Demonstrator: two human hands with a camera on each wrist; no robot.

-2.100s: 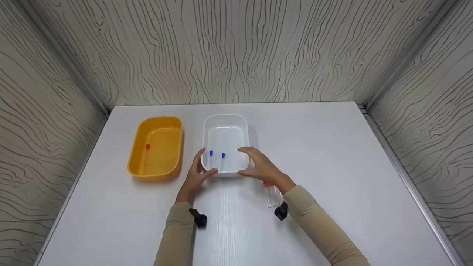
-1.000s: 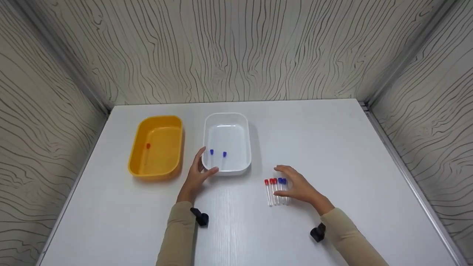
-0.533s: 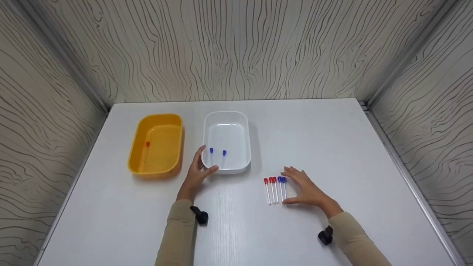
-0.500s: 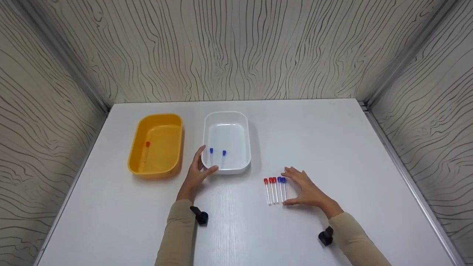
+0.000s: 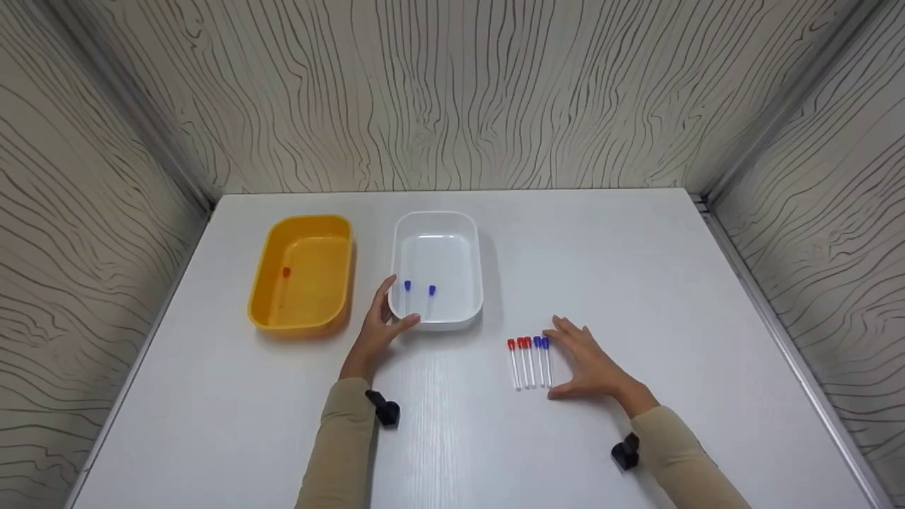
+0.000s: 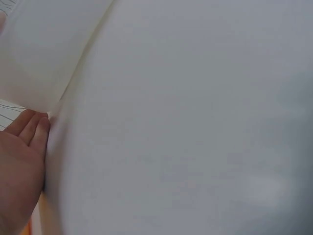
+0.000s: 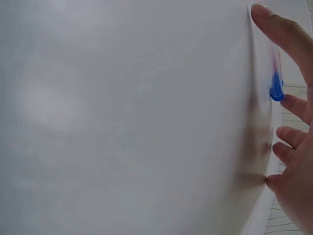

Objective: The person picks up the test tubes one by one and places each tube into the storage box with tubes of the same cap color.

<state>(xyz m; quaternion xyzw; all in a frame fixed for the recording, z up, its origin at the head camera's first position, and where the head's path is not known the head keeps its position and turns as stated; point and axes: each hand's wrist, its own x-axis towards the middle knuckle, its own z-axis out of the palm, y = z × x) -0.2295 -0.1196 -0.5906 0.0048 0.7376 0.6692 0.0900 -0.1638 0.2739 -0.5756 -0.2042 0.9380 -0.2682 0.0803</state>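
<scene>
My left hand (image 5: 373,336) holds the near left corner of the white tray (image 5: 472,265), thumb at the front rim and fingers along the left side. Two blue-capped clear tubes (image 5: 432,290) lie inside that tray. To its right, a row on the table has three red-capped tubes (image 5: 524,362) and two blue-capped tubes (image 5: 541,360). My right hand (image 5: 590,366) is spread at the row's right end. In the right wrist view, its index finger is close to a blue cap (image 7: 277,90) and its thumb is near the tube's other end; contact is unclear.
A yellow tray (image 5: 327,283) stands left of the white one, with a red-capped tube (image 5: 285,273) inside. The white table (image 5: 452,438) is bounded by wood-patterned panels (image 5: 452,92) at the back and sides.
My right hand has left the white tray, moved right and toward me, and spread beside the tube row, uncovering it. My left hand has stayed at the tray corner.
</scene>
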